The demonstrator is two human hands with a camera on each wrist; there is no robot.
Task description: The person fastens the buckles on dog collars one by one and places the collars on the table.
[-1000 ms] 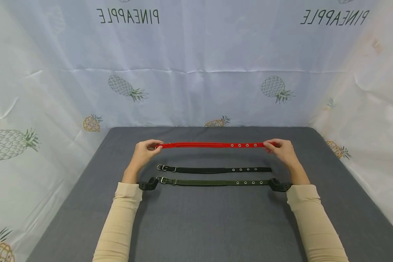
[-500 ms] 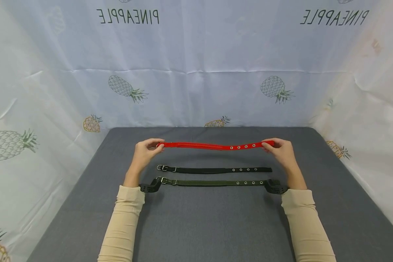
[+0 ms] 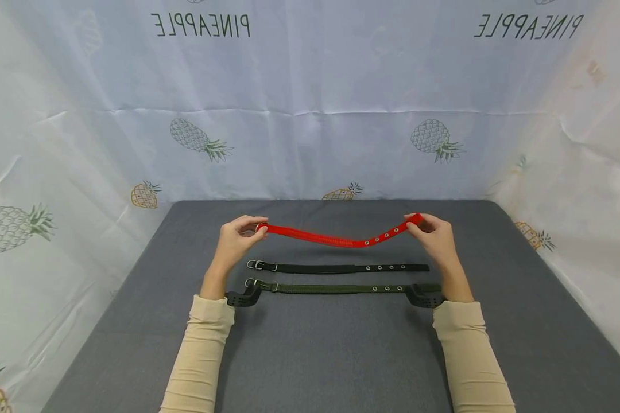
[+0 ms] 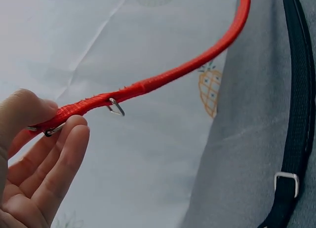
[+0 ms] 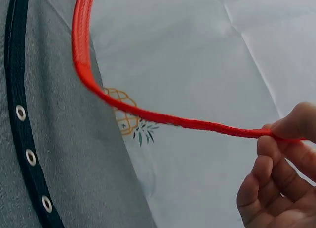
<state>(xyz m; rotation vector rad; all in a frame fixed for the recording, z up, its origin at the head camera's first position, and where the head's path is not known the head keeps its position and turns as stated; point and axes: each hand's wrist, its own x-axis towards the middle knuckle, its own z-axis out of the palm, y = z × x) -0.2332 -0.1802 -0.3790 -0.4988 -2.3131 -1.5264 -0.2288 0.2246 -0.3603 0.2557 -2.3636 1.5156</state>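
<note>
A red collar (image 3: 320,236) with metal eyelets sags in a shallow curve between the two hands, above the table. At its buckle end, my left hand (image 3: 237,236) pinches it between thumb and fingers; the left wrist view shows a metal loop (image 4: 116,107) hanging just past the fingertips. My right hand (image 3: 434,235) pinches the strap near its eyelet end, and the tip sticks up past the thumb. Nearer to me, a black collar (image 3: 315,268) lies straight on the table. Below it lies a dark green collar (image 3: 320,288), its ends partly covered by the wrist mounts.
The grey table (image 3: 330,350) reaches back to a white curtain (image 3: 310,155) printed with pineapples, which also hangs at both sides. Black camera mounts (image 3: 245,295) sit at both wrists, low over the green collar.
Both hands have moved inward toward each other. The red collar, nearly straight one second ago, now droops in the middle, and its right tip has tilted up. The other two collars have stayed put.
</note>
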